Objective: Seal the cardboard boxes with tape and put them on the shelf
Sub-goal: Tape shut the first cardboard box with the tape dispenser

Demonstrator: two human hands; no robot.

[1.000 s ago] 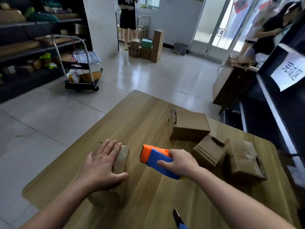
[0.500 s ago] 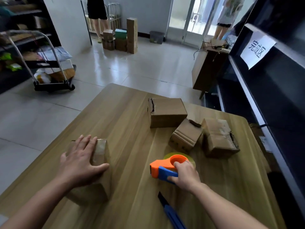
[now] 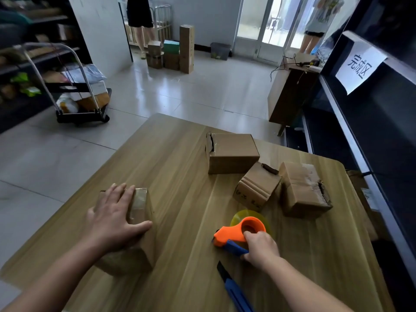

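My left hand [image 3: 114,218] lies flat with spread fingers on top of a taped cardboard box [image 3: 140,224] near the table's left edge. My right hand [image 3: 261,248] grips the orange and blue tape dispenser [image 3: 238,233], which rests on the wooden table [image 3: 180,176] with its yellowish tape roll. Three more cardboard boxes stand farther back: a larger one [image 3: 231,153], a small tilted one [image 3: 256,186] and a worn one [image 3: 304,189] at the right. The dark shelf [image 3: 364,140] with a white paper label [image 3: 360,66] runs along the right side.
A blue utility knife [image 3: 234,287] lies on the table by my right forearm. On the floor at the left stands a loaded trolley [image 3: 76,95]. Stacked boxes [image 3: 173,52] and two standing people are at the back. A small wooden desk [image 3: 290,93] sits beyond the table.
My right hand brought the tape dispenser away from the box, rightward and down onto the table. My left hand stayed flat on the box. The view shifted.
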